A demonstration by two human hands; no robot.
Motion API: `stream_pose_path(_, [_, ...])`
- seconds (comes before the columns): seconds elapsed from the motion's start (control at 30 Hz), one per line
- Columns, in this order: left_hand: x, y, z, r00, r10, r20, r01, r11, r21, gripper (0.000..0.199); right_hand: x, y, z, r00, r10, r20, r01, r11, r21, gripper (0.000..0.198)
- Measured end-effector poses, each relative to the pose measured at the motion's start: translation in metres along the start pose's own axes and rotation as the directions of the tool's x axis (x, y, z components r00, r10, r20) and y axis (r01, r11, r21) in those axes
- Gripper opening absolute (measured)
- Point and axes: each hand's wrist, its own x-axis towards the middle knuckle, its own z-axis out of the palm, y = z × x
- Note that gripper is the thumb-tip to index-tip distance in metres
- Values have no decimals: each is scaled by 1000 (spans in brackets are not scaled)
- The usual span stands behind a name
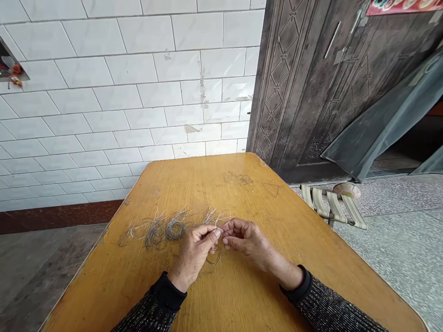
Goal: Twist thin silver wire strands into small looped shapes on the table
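Note:
Between thumb and forefinger, my left hand [194, 251] pinches a thin wire [216, 263], whose curved loop hangs below the fingers. Close beside it, my right hand [249, 239] has its thumb and fingers curled together near the same wire; what lies between those fingertips is too fine to make out. Several coiled bundles of grey wire [175, 228] lie in a row just beyond and left of my hands, with loose ends sticking up. Part of the row is hidden behind my left hand.
The yellow wooden table [228, 295] meets a white tiled wall [145, 69]. Farther back on it lie thin wire loops [244, 180] and a bent wire piece [273, 188]. A folding stool with striped straps [334, 205] stands right of the table, below a dark carved door [304, 92].

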Motion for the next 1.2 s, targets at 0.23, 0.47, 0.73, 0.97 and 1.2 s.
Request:
stream_pose_path(0.23, [0,1,-3,996,-86,6,86,983,-160,36,-2,-3,1,991,-109,-81,101,991,-89,19])
stream_pose_path(0.47, [0,5,-11,995,-91,37,98,966,-240,37,-1,-6,1,986,-78,-146,57,989,-139,23])
stream_pose_path(0.73, [2,2,-15,970,-191,151,232,916,-326,32,-3,-5,-2,974,-170,-150,120,948,-296,16])
stream_pose_path(0.97, [3,0,-12,958,-248,144,287,835,-469,29,-6,-7,-2,936,-333,-115,212,793,-571,8])
stream_pose_path(1.2, [2,-3,-6,964,-230,130,264,840,-474,28,-8,-5,-2,914,-404,-41,265,672,-692,11])
